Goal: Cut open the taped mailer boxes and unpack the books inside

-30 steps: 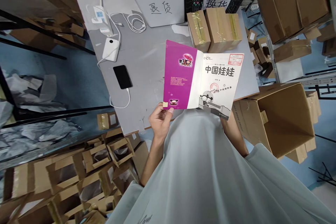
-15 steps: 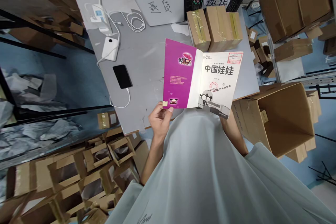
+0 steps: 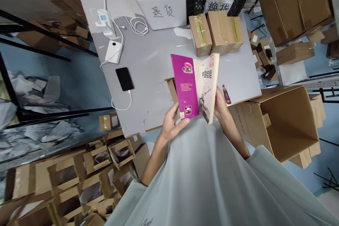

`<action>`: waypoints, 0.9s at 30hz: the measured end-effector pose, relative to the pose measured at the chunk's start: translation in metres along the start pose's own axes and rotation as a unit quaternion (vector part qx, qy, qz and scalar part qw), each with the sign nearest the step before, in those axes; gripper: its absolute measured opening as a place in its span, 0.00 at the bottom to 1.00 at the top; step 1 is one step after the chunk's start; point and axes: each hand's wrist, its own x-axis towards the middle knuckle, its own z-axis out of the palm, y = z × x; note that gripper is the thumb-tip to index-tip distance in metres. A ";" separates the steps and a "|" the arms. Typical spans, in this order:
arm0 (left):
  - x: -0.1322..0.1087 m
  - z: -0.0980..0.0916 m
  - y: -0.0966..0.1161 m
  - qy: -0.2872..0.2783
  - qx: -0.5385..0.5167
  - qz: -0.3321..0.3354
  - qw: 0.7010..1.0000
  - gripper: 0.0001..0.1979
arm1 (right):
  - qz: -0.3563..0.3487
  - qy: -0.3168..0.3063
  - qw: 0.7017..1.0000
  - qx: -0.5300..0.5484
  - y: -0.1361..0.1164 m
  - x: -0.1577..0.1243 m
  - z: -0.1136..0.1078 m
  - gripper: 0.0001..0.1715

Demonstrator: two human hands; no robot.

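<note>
A book (image 3: 186, 88) with a purple inner flap and a white title page stands partly open above the table's front edge. My left hand (image 3: 173, 122) grips the lower corner of the purple flap, thumb in front. Behind the page block on the other side, my right hand (image 3: 220, 104) supports the book; most of its fingers are hidden by it. Just right of that hand, a red and black utility knife (image 3: 226, 94) lies on the table. Part of a cardboard box (image 3: 172, 88) shows behind the purple flap.
Taped boxes (image 3: 222, 31), a white foam bin (image 3: 168, 16) and a black crate (image 3: 196, 1) stand at the back of the grey table (image 3: 153, 102). A phone (image 3: 124, 78) and power bank (image 3: 113, 51) lie left. An open carton (image 3: 291, 120) stands right.
The book has folded partly shut, its right half swinging inward and tilting up. My right hand now shows beside it. The utility knife and the box behind the book have come into view.
</note>
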 end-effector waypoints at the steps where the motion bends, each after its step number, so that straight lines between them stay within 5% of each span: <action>1: 0.003 0.004 0.000 0.003 0.005 0.003 1.000 0.38 | 0.004 -0.019 0.999 0.037 0.001 0.007 0.003 0.33; 6: 0.017 0.016 -0.003 0.085 0.015 -0.006 0.996 0.35 | -0.037 -0.040 0.990 0.130 0.002 0.009 -0.004 0.44; 11: 0.028 0.005 -0.015 0.145 -0.069 -0.096 0.982 0.31 | -0.041 -0.060 0.992 0.107 -0.009 -0.003 -0.013 0.38; 15: 0.030 -0.005 -0.021 0.163 -0.103 -0.107 0.975 0.33 | -0.037 -0.094 0.991 0.083 -0.012 -0.005 -0.012 0.39; 19: 0.025 0.002 -0.011 0.254 -0.032 -0.051 0.965 0.29 | -0.067 -0.081 0.994 0.019 -0.010 -0.008 -0.001 0.42; 22: 0.020 0.018 0.003 0.309 0.060 0.010 0.949 0.23 | -0.085 -0.133 0.987 -0.002 -0.014 -0.020 0.016 0.47; 25: 0.016 0.036 0.013 0.296 0.145 0.111 0.938 0.16 | -0.120 -0.172 0.978 -0.011 -0.021 -0.034 0.037 0.52; 27: 0.015 0.042 0.017 0.241 0.194 0.185 0.933 0.15 | -0.145 -0.146 0.978 -0.013 -0.026 -0.037 0.045 0.45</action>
